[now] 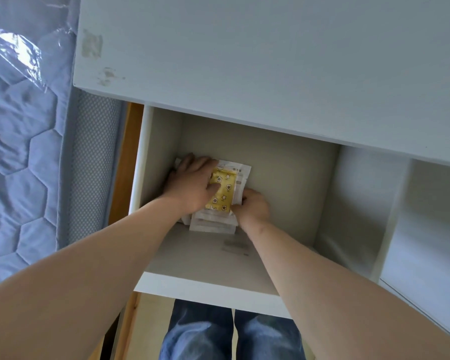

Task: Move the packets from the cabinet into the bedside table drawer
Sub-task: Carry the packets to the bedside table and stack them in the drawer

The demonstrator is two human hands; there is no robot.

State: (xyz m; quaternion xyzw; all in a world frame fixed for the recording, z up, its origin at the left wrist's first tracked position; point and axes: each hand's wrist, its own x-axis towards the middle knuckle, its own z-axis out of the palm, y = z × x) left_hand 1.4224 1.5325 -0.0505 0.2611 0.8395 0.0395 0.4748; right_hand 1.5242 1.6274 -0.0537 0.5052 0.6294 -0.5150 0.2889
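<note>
A stack of white packets [213,222] lies on the floor of the open white drawer [283,178], toward its left side. The top packet [222,189] is yellow with a star pattern. My left hand [192,183] lies over the stack's left side, fingers spread on the yellow packet and over the far edge. At the near right corner of the stack, my right hand [252,206] has its fingers curled on the packets' edge. The lower packets are mostly hidden under the top one and my hands.
The white top of the bedside table [244,61] overhangs the drawer's back. A quilted mattress in plastic wrap [24,139] stands close on the left, with a wooden bed frame [122,162] between. The drawer's front panel [205,289] is near my legs in jeans.
</note>
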